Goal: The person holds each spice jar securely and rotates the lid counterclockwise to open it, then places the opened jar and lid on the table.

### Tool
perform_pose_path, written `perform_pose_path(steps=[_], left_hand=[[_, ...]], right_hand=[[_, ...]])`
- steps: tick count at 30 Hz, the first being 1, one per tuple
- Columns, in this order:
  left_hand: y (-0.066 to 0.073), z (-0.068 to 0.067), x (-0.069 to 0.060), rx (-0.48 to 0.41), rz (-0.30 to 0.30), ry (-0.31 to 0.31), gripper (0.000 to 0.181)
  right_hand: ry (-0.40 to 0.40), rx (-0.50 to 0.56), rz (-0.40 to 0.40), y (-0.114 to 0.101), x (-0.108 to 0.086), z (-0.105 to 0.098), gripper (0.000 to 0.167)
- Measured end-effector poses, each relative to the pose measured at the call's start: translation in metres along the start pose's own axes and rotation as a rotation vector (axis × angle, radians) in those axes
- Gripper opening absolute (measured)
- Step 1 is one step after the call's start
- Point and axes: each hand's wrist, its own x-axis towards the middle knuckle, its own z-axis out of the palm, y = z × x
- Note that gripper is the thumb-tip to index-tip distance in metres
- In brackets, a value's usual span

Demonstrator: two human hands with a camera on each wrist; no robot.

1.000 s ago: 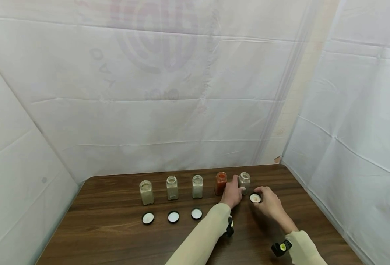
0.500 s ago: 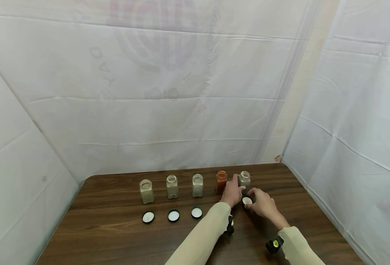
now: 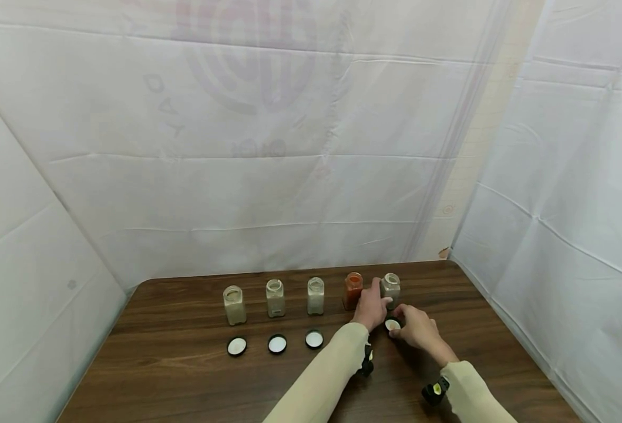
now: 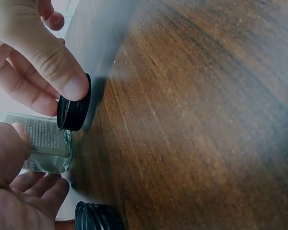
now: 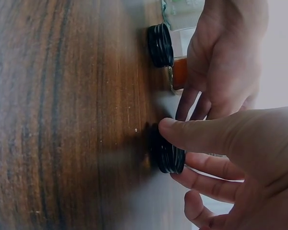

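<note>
In the head view, my right hand [image 3: 419, 331] pinches a black jar lid [image 3: 393, 325], its white inner side up, low at the table in front of the rightmost jar. The thumb and fingers on the lid [image 4: 74, 112] also show in the left wrist view. My left hand [image 3: 370, 306] grips the rightmost glass jar [image 3: 392, 286], which holds greyish contents and has no lid on. Printed text covers the side of this jar [image 4: 44, 139]. Right beside the left hand stands an open jar of red-orange contents [image 3: 352, 291].
Three more open jars with pale contents stand to the left: one jar [image 3: 234, 306], another [image 3: 275, 299] and a third [image 3: 315, 297]. Lids lie in front of them: a left lid [image 3: 236, 346], a middle lid [image 3: 277, 344] and a right lid [image 3: 314, 339]. White sheeting [image 3: 268, 194] encloses the wooden table [image 3: 184, 376].
My right hand has moved left and slightly toward me with the lid, bringing it in front of the rightmost jar. The left hand keeps its place on that jar.
</note>
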Motion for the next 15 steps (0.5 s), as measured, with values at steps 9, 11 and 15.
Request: perform_pose_path(steps=[9,11,15], left_hand=[[0.0006,-0.0018,-0.0012,-0.02,-0.002,-0.004,0.04],[0.0007,-0.0019,-0.0013,-0.019,0.0,-0.004,0.04],[0.0014,-0.0022,-0.0013,-0.013,0.002,-0.005,0.04]], right_hand=[[0.003,0.001,-0.002,0.0045,0.0018,0.0054,0.039],[0.002,0.002,0.0,0.005,0.0024,0.0061,0.039],[0.0,0.001,-0.003,0.0061,0.0034,0.0063,0.039]])
